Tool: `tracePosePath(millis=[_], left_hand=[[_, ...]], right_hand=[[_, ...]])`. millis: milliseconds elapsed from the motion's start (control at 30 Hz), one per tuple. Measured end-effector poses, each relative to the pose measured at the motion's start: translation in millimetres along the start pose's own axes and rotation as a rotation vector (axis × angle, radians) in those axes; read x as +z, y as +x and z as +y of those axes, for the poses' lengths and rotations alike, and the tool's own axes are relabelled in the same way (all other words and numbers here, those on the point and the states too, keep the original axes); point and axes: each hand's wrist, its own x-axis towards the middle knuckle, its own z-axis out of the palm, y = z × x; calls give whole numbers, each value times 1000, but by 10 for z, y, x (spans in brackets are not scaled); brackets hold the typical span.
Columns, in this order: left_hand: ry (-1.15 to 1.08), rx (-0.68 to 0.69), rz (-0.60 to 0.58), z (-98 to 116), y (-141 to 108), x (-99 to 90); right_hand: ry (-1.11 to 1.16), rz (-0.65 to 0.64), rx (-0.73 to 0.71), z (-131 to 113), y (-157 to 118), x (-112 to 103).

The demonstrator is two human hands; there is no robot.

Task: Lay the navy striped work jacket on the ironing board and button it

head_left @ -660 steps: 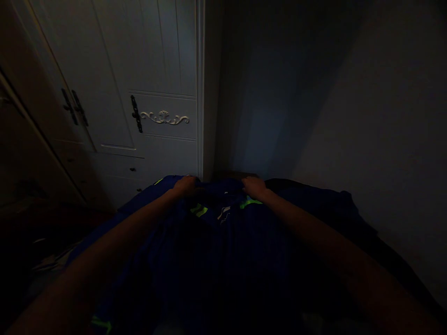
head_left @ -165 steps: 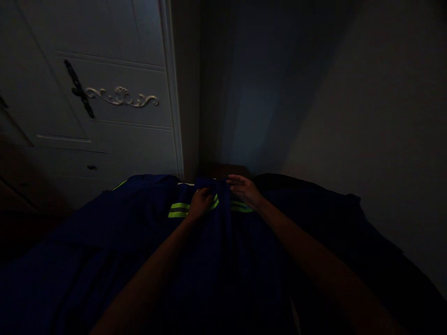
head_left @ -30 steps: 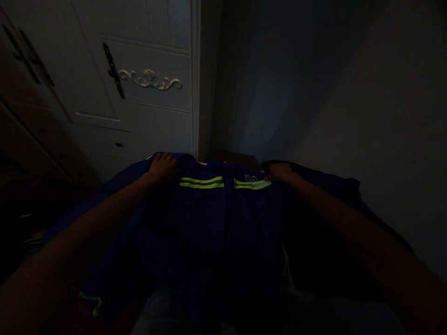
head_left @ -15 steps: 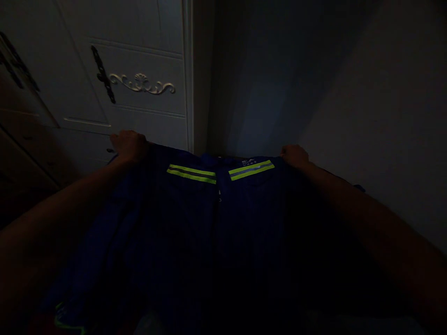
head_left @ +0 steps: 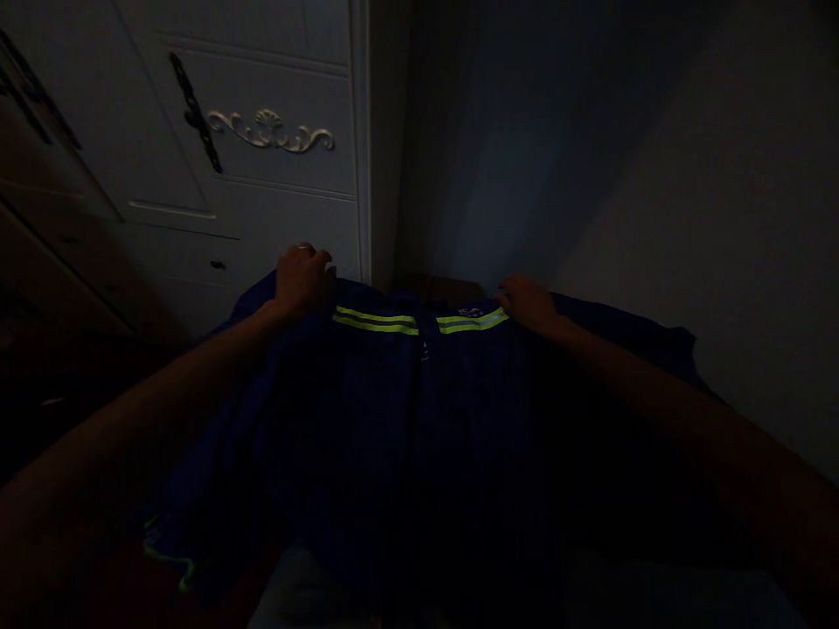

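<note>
A dark blue jacket (head_left: 367,384) is spread between my hands in dim light, its front toward me. Two yellow-green stripes cross its chest, one on each side of the centre line, and small white print shows near the right stripe. My left hand (head_left: 305,279) is closed on the left shoulder, fingers bent over the upper edge. On the other shoulder, beside the right stripe, my right hand (head_left: 530,302) grips the cloth. The left sleeve hangs down to a cuff with yellow-green trim (head_left: 174,559). Most of the lower jacket is lost in shadow.
A white wardrobe (head_left: 288,223) with dark handles (head_left: 197,114) and scroll ornament stands ahead on the left. A plain wall (head_left: 708,192) rises on the right. Something brown (head_left: 449,286) shows low in the corner behind the collar.
Both hands have come inward along the shoulders, closer to the stripes, the left more than the right. The shoulder cloth now extends outside each hand. The view has tilted down slightly.
</note>
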Motion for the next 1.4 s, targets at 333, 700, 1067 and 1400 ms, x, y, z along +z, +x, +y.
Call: tracePosePath(millis=[333,700,1067,1400], left_hand=[[-244,243,-448,1356,-1714,-209],[-851,-286,-454,991,-2073,-250],[-1621,-800,-396,827,-2149,-79],[-1033,-233,-204,807,-2066,-23]], right_hand=[[375,-495,-207,-1269,-1426,-316],[391,-418,-112,-1476,-1654,-227],[1344,-639,148,-1783,-1541,-111],[1638,-866,146,-1822,-1660,-181]])
